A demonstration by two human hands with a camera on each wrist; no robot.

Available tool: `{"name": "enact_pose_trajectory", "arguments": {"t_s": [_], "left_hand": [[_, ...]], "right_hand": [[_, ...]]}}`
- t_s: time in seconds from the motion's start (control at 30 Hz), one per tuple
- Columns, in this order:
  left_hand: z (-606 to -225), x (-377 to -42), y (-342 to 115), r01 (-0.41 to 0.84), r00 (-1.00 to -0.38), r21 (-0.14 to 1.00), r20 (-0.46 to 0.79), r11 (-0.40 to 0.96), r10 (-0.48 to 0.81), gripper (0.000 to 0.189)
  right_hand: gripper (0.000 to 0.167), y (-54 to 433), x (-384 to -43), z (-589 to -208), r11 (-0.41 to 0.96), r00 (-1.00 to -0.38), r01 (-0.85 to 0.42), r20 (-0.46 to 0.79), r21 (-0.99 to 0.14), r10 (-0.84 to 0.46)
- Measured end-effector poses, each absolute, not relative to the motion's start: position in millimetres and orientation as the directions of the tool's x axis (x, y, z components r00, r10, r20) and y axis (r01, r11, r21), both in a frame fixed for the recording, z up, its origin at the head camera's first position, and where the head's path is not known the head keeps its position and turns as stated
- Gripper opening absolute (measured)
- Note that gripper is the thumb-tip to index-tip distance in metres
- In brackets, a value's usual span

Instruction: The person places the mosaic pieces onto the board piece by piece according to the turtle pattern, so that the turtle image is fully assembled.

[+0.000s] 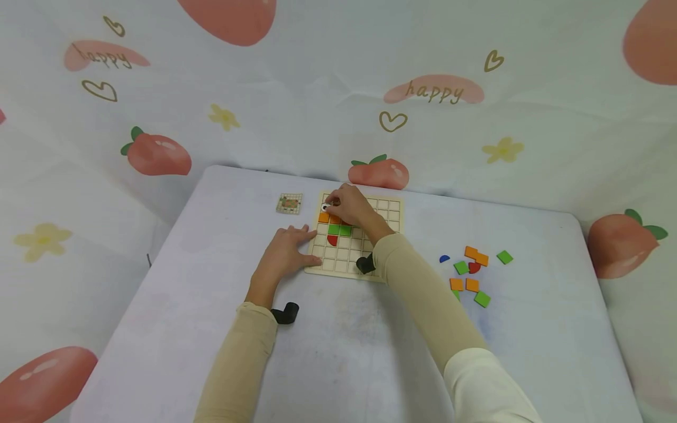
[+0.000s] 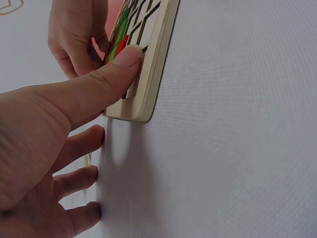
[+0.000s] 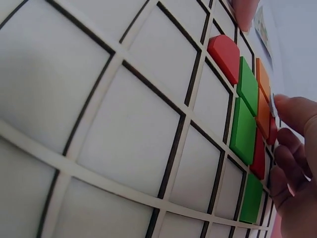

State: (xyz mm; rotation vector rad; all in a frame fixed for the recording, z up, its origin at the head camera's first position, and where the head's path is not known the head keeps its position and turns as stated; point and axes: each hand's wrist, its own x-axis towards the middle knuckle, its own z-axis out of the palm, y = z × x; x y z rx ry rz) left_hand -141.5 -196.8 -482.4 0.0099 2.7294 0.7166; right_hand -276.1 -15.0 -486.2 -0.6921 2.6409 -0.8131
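A wooden grid board (image 1: 338, 267) lies on the table with orange, green and red tiles in some of its cells. Near its far left corner, my right hand (image 1: 355, 207) pinches a small white tile with a black eye dot (image 1: 325, 207), just beyond an orange tile (image 1: 323, 217). From the right wrist, that tile is a thin pale sliver at the thumb tip. Two green tiles (image 1: 339, 230) and a red rounded tile (image 1: 332, 240) sit nearer. My left hand (image 1: 284, 251) is spread at the board's left edge, its thumb resting on the near left corner.
Loose orange tiles (image 1: 472, 285), green tiles (image 1: 505, 257), a red piece (image 1: 474, 268) and a blue half-round piece (image 1: 444, 258) lie right of the board. A small pattern card (image 1: 289, 204) lies beyond my left hand. A printed cloth (image 1: 317, 106) hangs behind the table.
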Motion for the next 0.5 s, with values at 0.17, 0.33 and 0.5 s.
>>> {"name": "enact_pose_trajectory", "arguments": {"t_s": [0.17, 0.33, 0.5], "left_hand": [[-479, -141, -196, -0.080, -0.948, 0.483, -0.308, 0.872, 0.084, 0.083], [-478, -140, -196, -0.084, -0.946, 0.492, -0.312, 0.866, 0.085, 0.083], [-479, -138, -197, -0.074, -0.950, 0.475, -0.301, 0.877, 0.083, 0.083]], "right_hand": [[0.026, -16, -274, -485, 0.730, -0.844, -0.363, -0.126, -0.580, -0.521], [0.030, -13, -273, -479, 0.732, -0.838, -0.356, -0.149, -0.581, -0.526], [0.035, -4, -271, -464, 0.743, -0.838, -0.387, -0.128, -0.546, -0.531]]}}
